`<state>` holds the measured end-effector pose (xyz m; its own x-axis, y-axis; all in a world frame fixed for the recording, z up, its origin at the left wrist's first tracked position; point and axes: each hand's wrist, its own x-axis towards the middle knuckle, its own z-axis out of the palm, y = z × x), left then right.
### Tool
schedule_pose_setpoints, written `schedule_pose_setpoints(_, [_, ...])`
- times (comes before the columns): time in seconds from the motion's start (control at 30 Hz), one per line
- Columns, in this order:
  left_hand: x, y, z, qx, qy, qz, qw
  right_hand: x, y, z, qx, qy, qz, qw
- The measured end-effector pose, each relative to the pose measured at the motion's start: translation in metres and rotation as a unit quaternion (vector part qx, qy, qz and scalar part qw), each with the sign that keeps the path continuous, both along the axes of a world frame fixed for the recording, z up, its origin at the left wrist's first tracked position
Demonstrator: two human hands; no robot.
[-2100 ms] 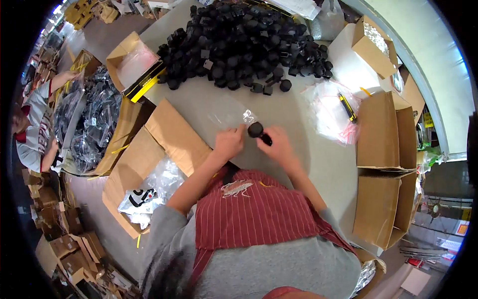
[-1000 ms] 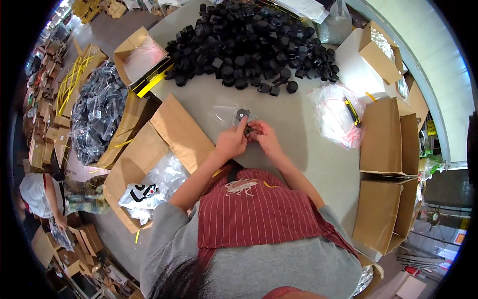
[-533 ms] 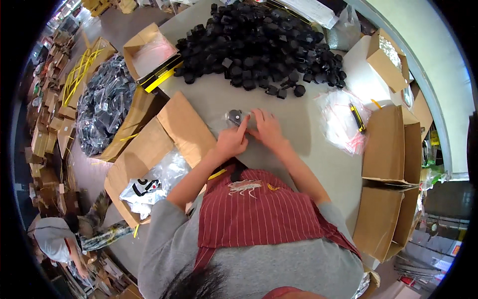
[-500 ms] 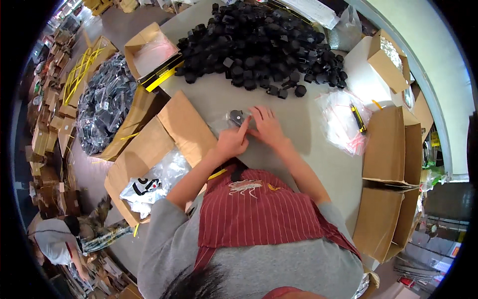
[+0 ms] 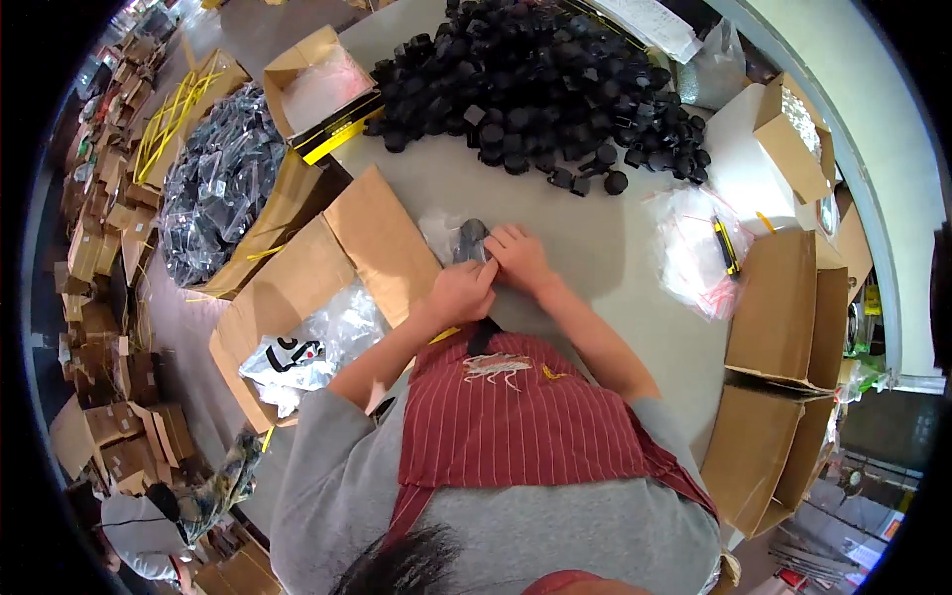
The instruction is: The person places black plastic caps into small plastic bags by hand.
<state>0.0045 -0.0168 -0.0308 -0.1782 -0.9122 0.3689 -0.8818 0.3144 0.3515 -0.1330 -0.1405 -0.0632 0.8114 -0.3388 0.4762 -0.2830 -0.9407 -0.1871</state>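
A small clear plastic bag (image 5: 441, 230) with a dark rounded part (image 5: 472, 238) inside lies on the grey table in front of me. My left hand (image 5: 463, 292) pinches the near end of the bag between thumb and forefinger. My right hand (image 5: 520, 260) grips the bag's right side with curled fingers, its tips close to the left thumb. The exact edge under the fingers is hidden. Beyond my hands spreads a big heap of black plastic parts (image 5: 535, 89), several of them loose along its front edge.
To the left stand an open carton (image 5: 382, 233) with crumpled plastic and a box of bagged dark parts (image 5: 223, 183). On the right, a yellow-black cutter knife (image 5: 727, 248) rests on clear bags (image 5: 684, 268), beside open cartons (image 5: 769, 337). Another person (image 5: 144, 535) bends at the lower left.
My right hand's spread fingers have curled in and closed on the bag beside the left hand. The dark part has turned and now looks longer. The whole view has shifted slightly.
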Motion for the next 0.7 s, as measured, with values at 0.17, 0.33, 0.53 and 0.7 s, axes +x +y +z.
schedule_pose_setpoints(0.17, [-0.005, 0.004, 0.001, -0.127, 0.010, 0.037, 0.991, 0.013, 0.002, -0.016, 0.021, -0.022, -0.028, 0.999])
schedule_pose_setpoints(0.33, [0.001, 0.013, -0.004, -0.030, 0.004, 0.123, 0.992, 0.019, -0.001, -0.007, 0.057, -0.035, -0.063, 0.996])
schedule_pose_setpoints(0.53, [-0.005, 0.003, 0.008, 0.080, 0.010, 0.238, 0.968, 0.033, -0.010, -0.013, 0.098, 0.025, -0.134, 0.986])
schedule_pose_setpoints(0.7, [0.007, -0.020, -0.009, 0.121, 0.022, 0.282, 0.951, 0.046, -0.015, -0.021, 0.077, 0.095, -0.140, 0.983])
